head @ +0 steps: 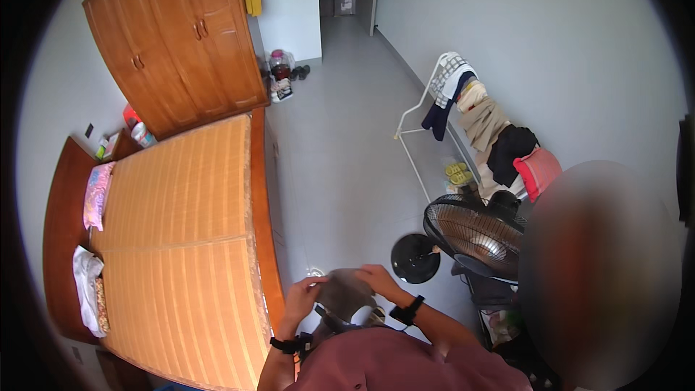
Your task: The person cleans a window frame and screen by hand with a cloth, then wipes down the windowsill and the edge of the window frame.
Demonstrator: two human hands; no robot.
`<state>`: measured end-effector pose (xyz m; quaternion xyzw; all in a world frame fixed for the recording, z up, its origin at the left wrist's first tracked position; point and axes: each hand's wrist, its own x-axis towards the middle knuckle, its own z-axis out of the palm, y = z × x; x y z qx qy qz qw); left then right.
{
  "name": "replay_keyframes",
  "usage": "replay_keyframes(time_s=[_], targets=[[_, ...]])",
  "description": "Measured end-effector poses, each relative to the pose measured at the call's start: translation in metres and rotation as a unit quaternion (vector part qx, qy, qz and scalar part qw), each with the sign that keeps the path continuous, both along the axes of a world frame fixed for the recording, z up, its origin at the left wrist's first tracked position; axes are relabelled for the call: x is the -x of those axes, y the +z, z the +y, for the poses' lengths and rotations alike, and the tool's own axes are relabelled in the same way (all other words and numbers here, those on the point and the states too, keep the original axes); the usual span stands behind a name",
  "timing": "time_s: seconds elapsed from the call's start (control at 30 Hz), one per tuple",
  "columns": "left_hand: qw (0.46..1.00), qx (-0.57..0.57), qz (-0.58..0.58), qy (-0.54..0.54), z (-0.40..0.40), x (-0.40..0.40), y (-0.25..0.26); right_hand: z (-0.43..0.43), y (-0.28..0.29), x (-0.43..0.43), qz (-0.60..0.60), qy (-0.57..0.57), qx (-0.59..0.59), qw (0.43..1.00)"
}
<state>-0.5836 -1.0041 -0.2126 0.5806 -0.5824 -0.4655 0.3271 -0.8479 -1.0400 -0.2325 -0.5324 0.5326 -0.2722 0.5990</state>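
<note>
A dark grey-brown piece of cloth (343,290) is held up in front of my body, stretched between both hands. My left hand (302,297) pinches its left edge with thumb and fingers. At its upper right edge my right hand (383,281) grips it. I cannot tell what kind of garment or cover it is. Black straps with small devices circle both wrists. Below the cloth, my feet and the floor (336,184) are partly hidden by it and by my dark red shirt (402,361).
To the left stands a bed with a striped woven mat (179,190) and a wooden wardrobe (174,38) beyond. On the right are a black standing fan (478,236) and a white drying rack (415,103) hung with clothes. A blurred patch covers the far right.
</note>
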Motion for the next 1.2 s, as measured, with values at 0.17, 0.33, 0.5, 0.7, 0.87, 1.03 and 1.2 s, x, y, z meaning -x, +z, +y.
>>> replay_keyframes(time_s=[0.17, 0.33, 0.5, 0.7, 0.87, 1.03, 1.2], targets=[[0.993, -0.087, 0.051, -0.054, -0.018, 0.023, 0.006, 0.034, -0.013, 0.048, -0.031, -0.08, -0.084, 0.993], [0.985, -0.105, 0.105, -0.09, -0.031, 0.035, 0.004, 0.061, -0.026, 0.069, -0.047, -0.05, 0.0, 0.998], [0.983, -0.093, 0.083, -0.135, -0.045, 0.046, 0.002, 0.076, -0.011, 0.066, 0.083, -0.095, 0.019, 0.992], [0.964, -0.133, 0.062, -0.22, -0.065, 0.042, -0.004, 0.078, -0.041, 0.064, 0.105, -0.2, 0.001, 0.974], [0.953, -0.141, 0.078, -0.257, -0.066, 0.046, 0.003, 0.08, -0.017, 0.068, -0.021, -0.249, -0.117, 0.961], [0.932, -0.19, 0.047, -0.304, -0.079, 0.037, -0.008, 0.097, 0.013, 0.055, -0.09, -0.186, 0.016, 0.978], [0.921, -0.181, 0.024, -0.344, -0.089, 0.041, -0.014, 0.108, -0.036, 0.06, 0.147, -0.218, 0.036, 0.964]])
